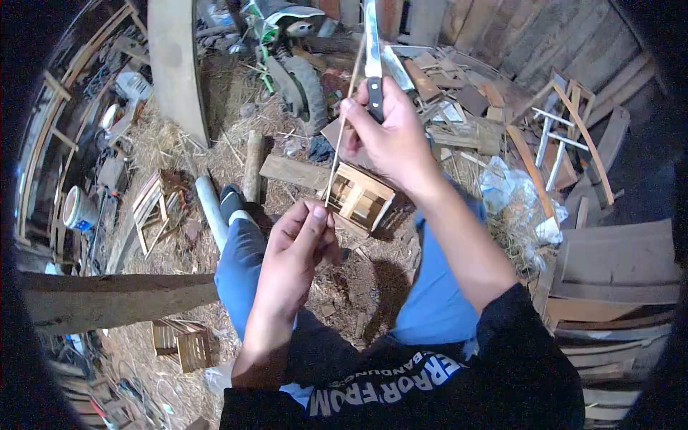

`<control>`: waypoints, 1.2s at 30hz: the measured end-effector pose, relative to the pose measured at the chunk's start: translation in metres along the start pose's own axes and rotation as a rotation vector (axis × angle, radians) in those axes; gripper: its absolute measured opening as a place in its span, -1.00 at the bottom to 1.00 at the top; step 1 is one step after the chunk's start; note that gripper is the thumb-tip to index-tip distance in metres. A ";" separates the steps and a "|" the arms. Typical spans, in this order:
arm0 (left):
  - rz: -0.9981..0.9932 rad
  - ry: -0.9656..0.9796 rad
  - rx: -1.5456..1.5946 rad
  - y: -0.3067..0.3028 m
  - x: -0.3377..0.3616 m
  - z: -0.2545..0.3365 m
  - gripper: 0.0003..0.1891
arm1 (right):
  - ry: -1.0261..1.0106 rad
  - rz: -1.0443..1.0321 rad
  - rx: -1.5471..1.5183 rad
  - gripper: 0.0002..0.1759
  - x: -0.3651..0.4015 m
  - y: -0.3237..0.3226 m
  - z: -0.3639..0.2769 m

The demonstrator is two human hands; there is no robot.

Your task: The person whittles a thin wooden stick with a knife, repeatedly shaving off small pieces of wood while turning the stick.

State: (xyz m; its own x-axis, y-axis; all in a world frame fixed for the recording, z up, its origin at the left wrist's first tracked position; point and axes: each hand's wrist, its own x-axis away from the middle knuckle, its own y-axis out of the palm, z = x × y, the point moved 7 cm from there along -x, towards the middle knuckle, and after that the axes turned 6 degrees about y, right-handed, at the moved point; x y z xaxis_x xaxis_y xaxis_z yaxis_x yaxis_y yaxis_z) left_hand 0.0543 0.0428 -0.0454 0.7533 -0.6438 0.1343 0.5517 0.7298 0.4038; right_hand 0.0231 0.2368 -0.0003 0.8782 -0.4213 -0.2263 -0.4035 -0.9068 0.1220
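My right hand (390, 136) is closed around the black handle of a knife (373, 44), whose blade points upward and away from me. A thin wooden strip (338, 154) runs upward beside the knife, close to my right fingers. My left hand (297, 240) pinches the lower end of that strip between thumb and fingers. Just beyond my left hand, a small slatted wooden crate (383, 195) sits on the ground between my legs. Whether my right fingers also press on the strip is hard to tell.
A wooden post (175, 72) stands at the upper left, and a beam (118, 299) juts in at the left. Another small crate (192, 350) lies lower left. Scrap boards (459, 125) are piled upper right, near a plastic bag (505, 186). Straw covers the floor.
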 end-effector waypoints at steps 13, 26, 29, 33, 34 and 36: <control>0.131 0.265 -0.033 -0.038 -0.028 0.021 -0.83 | -0.318 -0.418 0.741 -0.77 0.019 0.034 0.012; 0.186 0.255 0.007 -0.028 -0.038 0.013 -0.81 | -0.352 -0.406 0.734 -0.71 0.029 0.036 0.020; 0.160 0.264 0.012 -0.027 -0.037 0.011 -0.83 | -0.347 -0.403 0.755 -0.70 0.029 0.035 0.021; 0.157 0.308 -0.013 -0.029 -0.037 0.009 -0.85 | -0.359 -0.413 0.773 -0.73 0.028 0.034 0.020; 0.162 0.312 -0.029 -0.030 -0.037 0.010 -0.85 | -0.372 -0.406 0.764 -0.75 0.027 0.035 0.021; 0.170 0.320 -0.061 -0.031 -0.036 0.012 -0.86 | -0.400 -0.393 0.753 -0.78 0.026 0.035 0.022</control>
State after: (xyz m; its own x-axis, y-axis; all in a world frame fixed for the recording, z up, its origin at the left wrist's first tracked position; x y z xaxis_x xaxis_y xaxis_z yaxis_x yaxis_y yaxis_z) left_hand 0.0059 0.0410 -0.0518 0.9047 -0.4143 -0.0990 0.4218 0.8390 0.3437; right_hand 0.0259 0.1939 -0.0232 0.8897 0.0705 -0.4511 -0.2790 -0.6979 -0.6596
